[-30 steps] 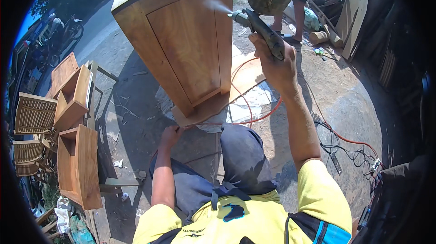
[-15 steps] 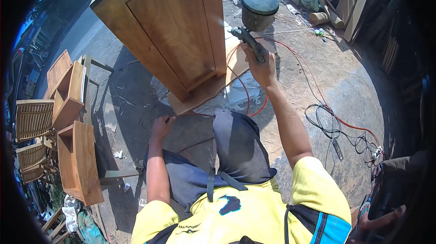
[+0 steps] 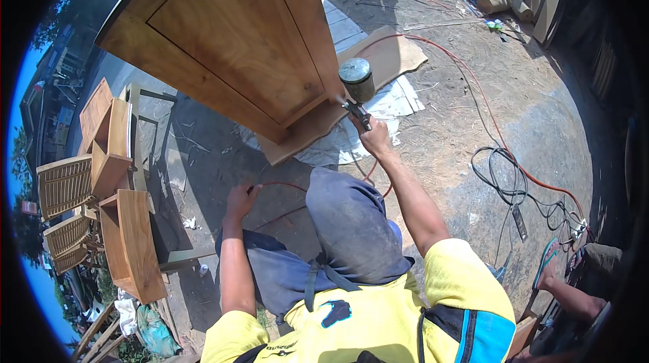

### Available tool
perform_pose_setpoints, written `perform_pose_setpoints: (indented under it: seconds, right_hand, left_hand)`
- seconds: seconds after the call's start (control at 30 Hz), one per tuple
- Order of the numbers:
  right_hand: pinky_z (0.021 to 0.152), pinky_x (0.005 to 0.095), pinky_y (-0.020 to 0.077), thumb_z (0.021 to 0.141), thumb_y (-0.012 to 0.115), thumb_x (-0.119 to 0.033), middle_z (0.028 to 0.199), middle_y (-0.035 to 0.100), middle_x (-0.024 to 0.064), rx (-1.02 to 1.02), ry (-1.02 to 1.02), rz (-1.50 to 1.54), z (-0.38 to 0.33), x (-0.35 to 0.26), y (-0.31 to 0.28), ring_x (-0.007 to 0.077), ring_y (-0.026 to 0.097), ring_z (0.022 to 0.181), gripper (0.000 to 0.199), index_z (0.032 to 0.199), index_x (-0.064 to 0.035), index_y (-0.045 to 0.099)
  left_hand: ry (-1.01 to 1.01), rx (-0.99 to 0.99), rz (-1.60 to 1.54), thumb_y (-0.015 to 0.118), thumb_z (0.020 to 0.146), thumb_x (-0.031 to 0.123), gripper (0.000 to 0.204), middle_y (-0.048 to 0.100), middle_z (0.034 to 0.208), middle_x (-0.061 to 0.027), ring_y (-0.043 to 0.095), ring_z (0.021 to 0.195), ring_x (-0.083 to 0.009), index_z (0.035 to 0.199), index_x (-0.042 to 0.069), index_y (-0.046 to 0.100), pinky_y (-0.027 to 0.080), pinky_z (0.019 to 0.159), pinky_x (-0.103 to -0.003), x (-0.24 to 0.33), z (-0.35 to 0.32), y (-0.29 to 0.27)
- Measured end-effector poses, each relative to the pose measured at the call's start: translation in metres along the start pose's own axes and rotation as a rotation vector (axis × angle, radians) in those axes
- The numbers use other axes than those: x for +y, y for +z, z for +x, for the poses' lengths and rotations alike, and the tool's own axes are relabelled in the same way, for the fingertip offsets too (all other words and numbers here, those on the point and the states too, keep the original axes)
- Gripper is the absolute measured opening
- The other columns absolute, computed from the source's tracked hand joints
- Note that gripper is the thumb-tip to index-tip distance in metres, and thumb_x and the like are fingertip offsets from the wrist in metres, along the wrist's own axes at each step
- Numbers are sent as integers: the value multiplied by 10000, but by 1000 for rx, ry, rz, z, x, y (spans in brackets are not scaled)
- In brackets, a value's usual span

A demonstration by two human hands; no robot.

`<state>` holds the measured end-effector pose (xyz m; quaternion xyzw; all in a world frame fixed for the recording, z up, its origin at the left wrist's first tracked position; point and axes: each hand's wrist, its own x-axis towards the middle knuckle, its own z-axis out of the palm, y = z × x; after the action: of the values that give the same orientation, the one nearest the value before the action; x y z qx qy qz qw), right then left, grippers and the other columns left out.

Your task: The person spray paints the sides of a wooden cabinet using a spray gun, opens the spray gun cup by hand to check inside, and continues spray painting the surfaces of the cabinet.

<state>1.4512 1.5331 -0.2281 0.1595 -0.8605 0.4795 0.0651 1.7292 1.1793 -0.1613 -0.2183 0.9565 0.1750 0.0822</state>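
My right hand (image 3: pixel 376 138) is closed round the handle of a spray gun (image 3: pixel 358 114), which has a round metal cup (image 3: pixel 357 80) on it. A pale mist shows at the nozzle, close to the lower right corner of a wooden cabinet (image 3: pixel 236 32) with a framed panel. My left hand (image 3: pixel 241 202) is closed on a reddish hose (image 3: pixel 284 185), held low beside my left knee. The hose runs behind my knee and comes out again below my right hand. Under the cabinet lies a wavy-edged wooden board (image 3: pixel 304 136).
To the left are open wooden drawers (image 3: pixel 132 245), slatted wooden pieces (image 3: pixel 65 186) and a bench (image 3: pixel 135 119). The orange hose (image 3: pixel 490 119) and tangled black cables (image 3: pixel 517 184) lie on the right. Another person's sandalled foot (image 3: pixel 549 270) is at the lower right. White sheets (image 3: pixel 399 106) lie beneath the board.
My right hand has brought the spray gun down and left, nearer the cabinet's lower corner. The left hand keeps its hold on the hose. The whole view has shifted slightly.
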Motion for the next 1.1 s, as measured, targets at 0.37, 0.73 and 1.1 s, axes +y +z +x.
perform_pose_setpoints:
  seconds: [0.37,0.73,1.1]
  right_hand:
    - [610,456,530,1002,727,-345,778,716,224,-54,1,142,45,-112,-127,412,729,730,329,1036,-18,738]
    - [558,361,485,971,782,-243,685,681,145,73,-147,188,151,-351,-305,263,655,571,233,971,-14,734]
    - [633,395,523,965,795,-280,767,722,168,-230,-42,248,145,-484,-339,325,712,675,253,981,-34,740]
  left_hand:
    - [-16,-29,-10,695,980,483,485,699,810,-252,688,789,-466,878,12,744,514,686,-528,15,-22,-14]
    - [-171,-70,-230,692,1009,432,440,650,695,-218,651,656,-414,897,7,714,471,615,-485,119,-131,-167]
    - [-271,-67,-285,674,1032,390,419,610,656,-197,603,585,-359,872,3,674,441,586,-469,166,-254,-322]
